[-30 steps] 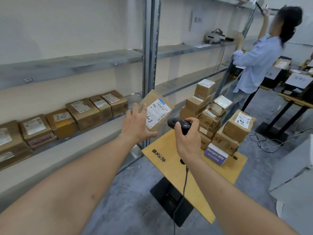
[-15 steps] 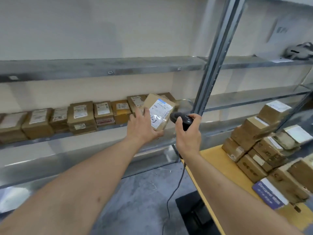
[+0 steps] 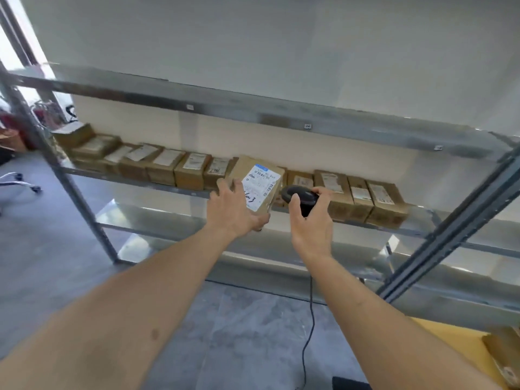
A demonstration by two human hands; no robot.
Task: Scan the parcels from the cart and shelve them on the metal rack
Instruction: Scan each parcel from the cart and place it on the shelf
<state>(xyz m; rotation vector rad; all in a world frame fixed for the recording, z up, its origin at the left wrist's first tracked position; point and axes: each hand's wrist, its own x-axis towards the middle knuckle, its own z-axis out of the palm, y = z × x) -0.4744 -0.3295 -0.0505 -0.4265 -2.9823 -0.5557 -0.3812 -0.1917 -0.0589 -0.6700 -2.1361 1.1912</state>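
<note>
Left hand [image 3: 235, 213] grips a brown cardboard parcel [image 3: 257, 182] from below and behind, fingers wrapped round its left edge, thumb under the near corner. The parcel is tilted, white shipping label facing up and toward the camera, handwriting visible on the label's lower part. It is held in the air just in front of the middle shelf of the metal rack [image 3: 253, 108], over the gap in the row of shelved parcels [image 3: 180, 167].

Right hand [image 3: 309, 220] clasps a black handheld scanner [image 3: 299, 197], fingers curled round its body, head of the scanner pointing left at the parcel's right side. Scanner and parcel sit just beside each other; whether they touch cannot be told. A black cable [image 3: 308, 330] hangs from below the right wrist down to the grey floor.

More boxes [image 3: 363, 195] stand on the same shelf to the right of the hands. A yellow cart top [image 3: 461, 344] shows at the near right corner with one box on it.
</note>
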